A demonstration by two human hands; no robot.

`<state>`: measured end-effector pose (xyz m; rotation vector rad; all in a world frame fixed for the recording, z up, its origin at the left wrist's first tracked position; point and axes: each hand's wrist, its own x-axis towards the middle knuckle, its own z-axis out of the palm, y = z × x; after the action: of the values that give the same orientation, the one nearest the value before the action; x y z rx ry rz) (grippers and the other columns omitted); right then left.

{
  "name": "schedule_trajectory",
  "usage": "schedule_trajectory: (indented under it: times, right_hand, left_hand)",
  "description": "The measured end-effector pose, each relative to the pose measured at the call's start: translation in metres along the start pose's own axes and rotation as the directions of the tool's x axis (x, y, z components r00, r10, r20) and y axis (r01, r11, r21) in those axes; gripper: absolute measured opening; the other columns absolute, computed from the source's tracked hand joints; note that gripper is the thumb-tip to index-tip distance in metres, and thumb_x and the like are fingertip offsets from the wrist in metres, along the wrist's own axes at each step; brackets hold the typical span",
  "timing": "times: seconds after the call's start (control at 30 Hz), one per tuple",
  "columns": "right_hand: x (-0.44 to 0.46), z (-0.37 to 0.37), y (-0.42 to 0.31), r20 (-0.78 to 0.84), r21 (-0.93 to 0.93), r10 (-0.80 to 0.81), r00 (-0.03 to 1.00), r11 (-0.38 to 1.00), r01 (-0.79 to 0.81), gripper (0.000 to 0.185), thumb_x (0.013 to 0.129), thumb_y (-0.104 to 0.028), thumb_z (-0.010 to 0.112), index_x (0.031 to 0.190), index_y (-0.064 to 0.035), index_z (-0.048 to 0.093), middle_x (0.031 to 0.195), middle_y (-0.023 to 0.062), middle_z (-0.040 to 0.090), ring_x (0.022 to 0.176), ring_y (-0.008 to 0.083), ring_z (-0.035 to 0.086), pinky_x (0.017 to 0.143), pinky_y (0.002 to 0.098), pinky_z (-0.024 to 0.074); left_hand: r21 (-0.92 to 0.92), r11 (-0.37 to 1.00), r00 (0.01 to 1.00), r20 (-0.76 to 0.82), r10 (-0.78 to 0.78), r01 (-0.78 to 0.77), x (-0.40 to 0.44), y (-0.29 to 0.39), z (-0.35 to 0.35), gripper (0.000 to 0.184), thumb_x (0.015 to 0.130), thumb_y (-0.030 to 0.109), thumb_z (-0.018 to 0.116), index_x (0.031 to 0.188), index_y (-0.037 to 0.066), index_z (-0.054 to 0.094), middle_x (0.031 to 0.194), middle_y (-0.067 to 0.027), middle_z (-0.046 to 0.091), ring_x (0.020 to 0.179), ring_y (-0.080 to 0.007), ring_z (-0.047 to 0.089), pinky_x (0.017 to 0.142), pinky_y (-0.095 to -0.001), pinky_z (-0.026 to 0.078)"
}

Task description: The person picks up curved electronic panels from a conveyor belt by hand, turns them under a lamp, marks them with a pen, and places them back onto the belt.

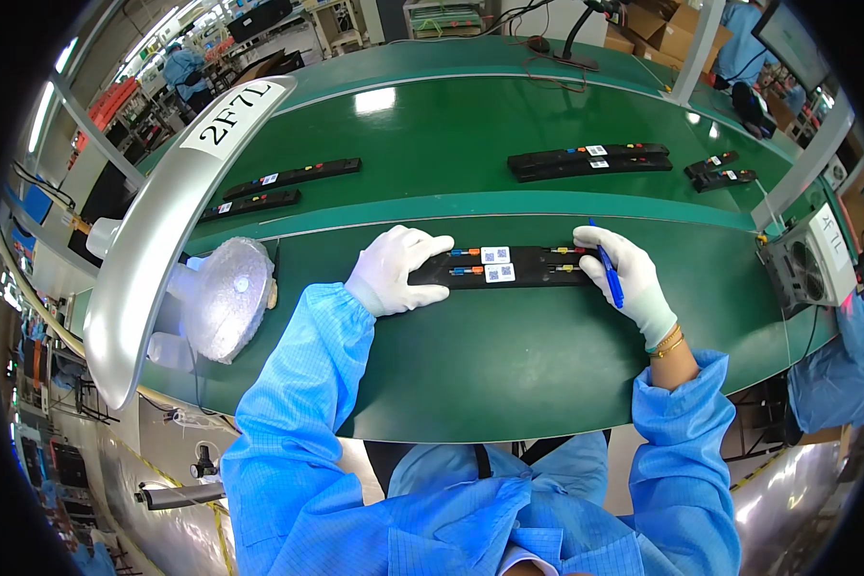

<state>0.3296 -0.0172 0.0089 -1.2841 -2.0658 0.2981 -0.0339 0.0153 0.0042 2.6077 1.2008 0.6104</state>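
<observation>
Two long black bars lie side by side on the green bench, the farther bar [530, 255] and the nearer bar [538, 275], each with a white code label and small coloured parts. My left hand [399, 271], in a white glove, rests at their left ends with thumb and fingers spread around them. At the right ends is my right hand [628, 278], also gloved, with its fingers closed round a blue pen [608, 276] and its fingertips at the bars.
A silver lamp labelled 2F7L [154, 250] and a bubble-wrapped round object [232, 300] stand at left. More black bars [590, 161] lie on the raised green surface [432, 134] beyond. A fan unit [808, 257] sits at right. People in blue are in the background.
</observation>
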Motion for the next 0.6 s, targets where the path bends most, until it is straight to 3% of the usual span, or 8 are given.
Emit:
schedule_trajectory:
  times: [0.27, 0.37, 0.6]
  right_hand:
    - [0.0002, 0.0002, 0.0001, 0.001, -0.006, -0.004, 1.000, 1.000, 0.004, 0.032, 0.093, -0.011, 0.068, 0.124, -0.0038, 0.062, 0.108, 0.0126, 0.070, 0.099, 0.0245, 0.069, 0.089, 0.0329, 0.0543]
    - [-0.0008, 0.0056, 0.0052, -0.054, 0.019, -0.007, 0.998, 1.000, 0.008, 0.034, 0.089, -0.018, 0.071, 0.121, -0.0148, 0.063, 0.102, 0.0065, 0.071, 0.093, 0.0279, 0.066, 0.084, 0.0374, 0.0536]
    - [-0.0008, 0.0060, 0.0047, -0.053, 0.028, -0.008, 0.999, 1.000, 0.009, 0.033, 0.090, -0.019, 0.071, 0.121, -0.0142, 0.063, 0.103, 0.0066, 0.071, 0.093, 0.0282, 0.066, 0.084, 0.0373, 0.0536]
  left_hand:
    - [-0.002, 1.000, 1.000, 0.002, 0.002, -0.002, -0.0005, 0.0020, -0.0018, 0.064, 0.070, 0.030, 0.079, 0.129, 0.012, 0.062, 0.117, -0.0110, 0.064, 0.110, -0.0305, 0.058, 0.099, -0.0414, 0.047]
    - [-0.007, 1.000, 1.000, 0.009, -0.007, 0.007, -0.0007, 0.0022, -0.0023, 0.064, 0.070, 0.030, 0.079, 0.129, 0.012, 0.062, 0.117, -0.0110, 0.064, 0.110, -0.0305, 0.058, 0.100, -0.0414, 0.047]
    - [-0.002, 1.000, 1.000, 0.001, 0.006, -0.006, -0.0013, 0.0013, -0.0021, 0.064, 0.070, 0.030, 0.080, 0.129, 0.012, 0.062, 0.116, -0.0108, 0.064, 0.110, -0.0307, 0.058, 0.099, -0.0415, 0.048]
